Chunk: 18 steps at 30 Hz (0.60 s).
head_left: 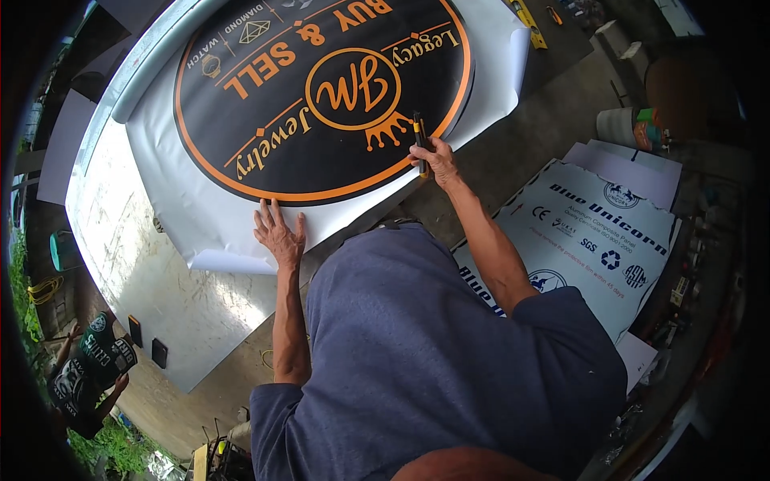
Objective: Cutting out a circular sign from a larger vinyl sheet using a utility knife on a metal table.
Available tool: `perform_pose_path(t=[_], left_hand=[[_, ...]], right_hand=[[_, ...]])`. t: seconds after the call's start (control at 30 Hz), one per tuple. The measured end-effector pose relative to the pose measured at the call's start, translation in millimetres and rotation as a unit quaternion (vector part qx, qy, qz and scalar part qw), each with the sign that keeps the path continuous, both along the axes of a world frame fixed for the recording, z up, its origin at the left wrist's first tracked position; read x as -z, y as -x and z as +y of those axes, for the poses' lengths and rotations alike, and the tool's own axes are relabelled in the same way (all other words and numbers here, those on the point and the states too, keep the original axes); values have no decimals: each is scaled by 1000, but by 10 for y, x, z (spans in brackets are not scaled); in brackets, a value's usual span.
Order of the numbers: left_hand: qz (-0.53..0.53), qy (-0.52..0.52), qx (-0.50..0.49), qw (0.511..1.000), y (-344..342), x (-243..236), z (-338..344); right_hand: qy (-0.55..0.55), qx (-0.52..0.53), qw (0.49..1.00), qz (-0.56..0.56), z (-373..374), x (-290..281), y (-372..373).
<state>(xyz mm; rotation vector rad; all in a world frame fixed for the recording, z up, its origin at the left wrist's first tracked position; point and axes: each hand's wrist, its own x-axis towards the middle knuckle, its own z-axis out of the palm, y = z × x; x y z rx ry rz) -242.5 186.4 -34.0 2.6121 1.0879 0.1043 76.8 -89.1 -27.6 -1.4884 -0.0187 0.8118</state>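
A large black oval sign graphic (337, 172) with an orange ring and orange and gold lettering lies on the worktable, upside down to me. White backing sheet (152, 172) surrounds it, its near and right edges curling. My left hand (279, 238) lies with fingers spread on the white margin, fingertips by the oval's near edge. In my right hand (439, 163) is a yellow-and-black utility knife (417, 128), gripped over the oval's right part near the orange crown. Whether its blade is out, I cannot tell.
A shiny metal sheet (176, 313) covers the table at left, with two small dark flat objects (159, 353) at its near edge. Printed pale panels (593, 232) lie to my right. A yellow level (527, 22) rests at the far right. Another person (90, 373) is at lower left.
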Motion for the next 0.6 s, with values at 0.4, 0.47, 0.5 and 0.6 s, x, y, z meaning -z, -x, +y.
perform_pose_path(t=[0.4,0.47,0.5,0.6], left_hand=[[5,-44,-1,999,33,89,-236],[-1,-39,-11,999,45,111,-269],[-7,-38,-16,999,52,104,-252],[-10,-32,-10,999,17,127,-314]], right_hand=[[-79,66,995,-1,-240,-509,-299],[-100,30,994,12,-194,-546,-375],[-102,22,994,15,-140,-558,-375],[-95,-43,994,43,19,-568,-269]])
